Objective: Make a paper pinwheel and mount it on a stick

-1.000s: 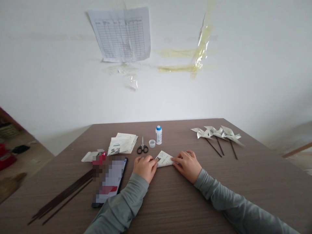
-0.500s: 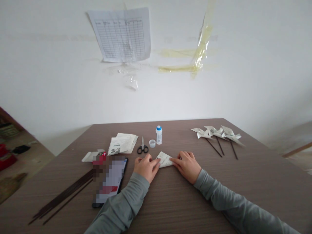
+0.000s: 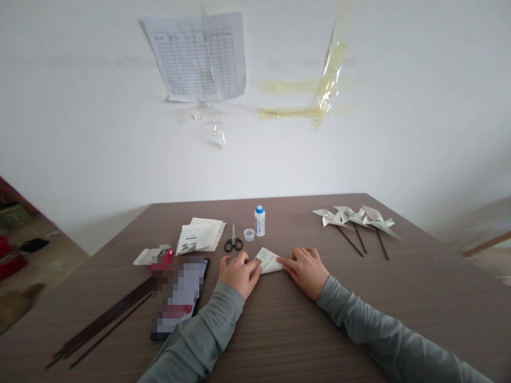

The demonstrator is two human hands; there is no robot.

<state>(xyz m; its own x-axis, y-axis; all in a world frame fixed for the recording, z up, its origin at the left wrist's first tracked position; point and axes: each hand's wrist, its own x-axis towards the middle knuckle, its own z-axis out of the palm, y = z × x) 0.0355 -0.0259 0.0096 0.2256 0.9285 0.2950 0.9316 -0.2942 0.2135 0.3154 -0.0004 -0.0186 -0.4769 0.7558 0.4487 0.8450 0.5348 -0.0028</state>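
Observation:
A small folded piece of printed paper [image 3: 270, 261] lies on the table between my hands. At its left corner, the thumb and forefinger of my left hand [image 3: 238, 274] close on the paper. My right hand [image 3: 306, 270] pinches the opposite corner, its other fingers curled. Just beyond the paper stand a white bottle with a blue cap [image 3: 260, 222] and a small clear round cup [image 3: 249, 234]. Black-handled scissors [image 3: 233, 242] lie beside the cup, points away from me.
Printed paper sheets [image 3: 199, 236] and an opened small red-and-white box [image 3: 162, 258] lie at left. Nearer are dark thin sticks [image 3: 107, 314] and a phone [image 3: 181, 298], partly under my left forearm. Three paper pinwheels [image 3: 351, 215] on sticks rest at right. A wall bounds the table's far edge.

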